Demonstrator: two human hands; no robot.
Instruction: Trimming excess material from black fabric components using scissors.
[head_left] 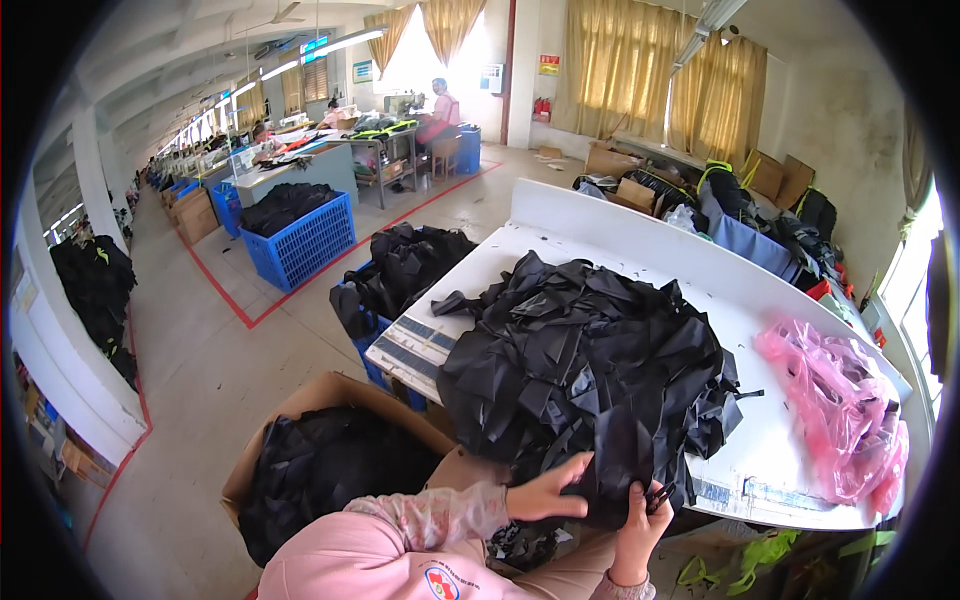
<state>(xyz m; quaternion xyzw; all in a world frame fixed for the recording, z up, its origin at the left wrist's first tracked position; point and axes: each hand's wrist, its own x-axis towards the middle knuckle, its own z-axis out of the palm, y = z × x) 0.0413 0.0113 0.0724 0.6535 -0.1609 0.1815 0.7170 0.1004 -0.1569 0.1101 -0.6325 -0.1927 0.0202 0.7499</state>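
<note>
A black fabric piece (618,460) hangs at the near edge of the table, in front of a large heap of black fabric pieces (560,340). My left hand (552,492) lies against its left side, fingers stretched out and apart. On the right, my right hand (640,525) is closed at the lower edge of the piece, thumb upward. A small dark tool (660,494) sticks out of that hand; its kind is too small to make out. Both hands are low over my lap.
The white table (700,480) has a raised back edge and a pink plastic bag (835,410) on its right. A cardboard box (250,440) of black fabric stands at my left. Blue crates (300,245) hold more. People work at sewing machines farther back.
</note>
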